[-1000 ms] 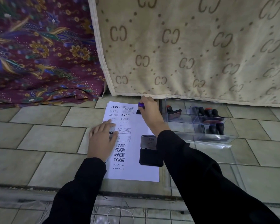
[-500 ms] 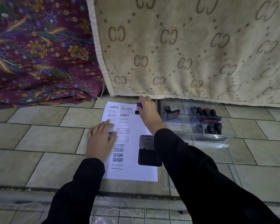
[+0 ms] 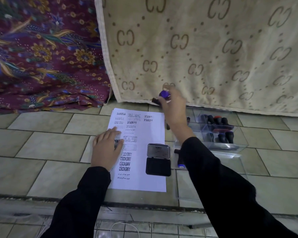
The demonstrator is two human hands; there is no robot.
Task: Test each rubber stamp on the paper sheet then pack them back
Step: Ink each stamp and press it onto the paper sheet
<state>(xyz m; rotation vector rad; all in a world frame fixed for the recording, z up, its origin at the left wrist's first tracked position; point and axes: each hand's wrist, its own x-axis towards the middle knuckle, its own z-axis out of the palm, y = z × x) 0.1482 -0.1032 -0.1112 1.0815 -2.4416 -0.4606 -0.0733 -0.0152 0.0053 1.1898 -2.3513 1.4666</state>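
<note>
We read "SAMPLE" at the top left corner of the paper sheet [image 3: 145, 183] in the middle of the frame, with a fainter "SAMPLE" beneath it. Beside these are "FAX OUT" and several more "SAMPLE" prints, all upside down. Lower on the sheet, "AMENDED" repeats in stacked lines. Bold letters "FRA" show at the edge of the left hand [image 3: 107, 148]. The boxed prints and the mark on the ink pad lid [image 3: 158, 150] are too small to read. Across the upper frame, the beige blanket [image 3: 196, 54] repeats a "CC" monogram.

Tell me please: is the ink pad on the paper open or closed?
Open. The ink pad lies on the paper sheet with its silver lid flipped back, so the black inking surface is exposed.
</note>
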